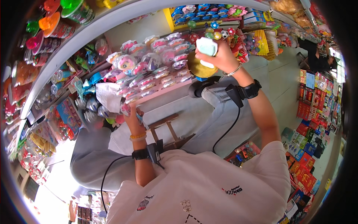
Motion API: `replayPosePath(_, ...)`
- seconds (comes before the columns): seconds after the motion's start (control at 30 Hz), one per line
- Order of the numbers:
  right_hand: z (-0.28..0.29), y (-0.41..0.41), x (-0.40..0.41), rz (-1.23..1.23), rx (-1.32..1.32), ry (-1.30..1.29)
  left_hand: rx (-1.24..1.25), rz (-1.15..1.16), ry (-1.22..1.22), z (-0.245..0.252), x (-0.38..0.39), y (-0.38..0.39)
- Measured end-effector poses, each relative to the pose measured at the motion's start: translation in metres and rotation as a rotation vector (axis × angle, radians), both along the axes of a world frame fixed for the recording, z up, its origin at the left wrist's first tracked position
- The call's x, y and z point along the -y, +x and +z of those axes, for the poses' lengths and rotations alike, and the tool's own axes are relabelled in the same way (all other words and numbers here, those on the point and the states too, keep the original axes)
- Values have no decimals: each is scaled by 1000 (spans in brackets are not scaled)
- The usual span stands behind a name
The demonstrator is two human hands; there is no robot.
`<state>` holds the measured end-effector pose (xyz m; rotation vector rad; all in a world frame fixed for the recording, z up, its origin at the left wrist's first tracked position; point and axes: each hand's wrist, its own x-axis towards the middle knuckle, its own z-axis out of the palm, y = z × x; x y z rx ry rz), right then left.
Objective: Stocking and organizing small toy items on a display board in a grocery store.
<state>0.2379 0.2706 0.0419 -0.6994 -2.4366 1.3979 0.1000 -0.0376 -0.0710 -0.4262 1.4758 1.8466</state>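
Observation:
My right hand (225, 57) is raised at the upper middle and grips a pale green pack with a white edge (207, 47). Just below that pack is a round yellow-brown surface (200, 67), partly covered by the hand. Lower left, my left hand (134, 119) is closed around a small packaged item (139, 118), mostly hidden by the fingers and blurred. Its fingertips are at the near edge of a pink display rack (162, 90). Rows of clear-wrapped pink and white toys (148, 61) fill the rack.
A curved shelf edge (92, 29) arcs over the upper left, with candy cups (57, 28) above it. A wooden frame (172, 130) lies between my knees. Boxed goods (307, 106) line the right. Another person (316, 57) is at the far right. Cables hang from my wrist straps.

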Motion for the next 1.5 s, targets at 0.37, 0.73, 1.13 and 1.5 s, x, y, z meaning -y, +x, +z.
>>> replayPosePath(0.37, -5, -11, 14, 336, -2, 558, 17, -34, -46, 10, -3, -3)
replayPosePath(0.73, -13, -8, 9, 277, 66, 582, 35, -25, -33, 11, -4, -3)
replayPosePath(1.13, 2, -10, 11, 267, 102, 620, 39, -35, 6, 5, 0, -3)
replayPosePath(1.5, 14, -65, 29, 253, 76, 812, 18, -82, 33, 0, 0, -5)
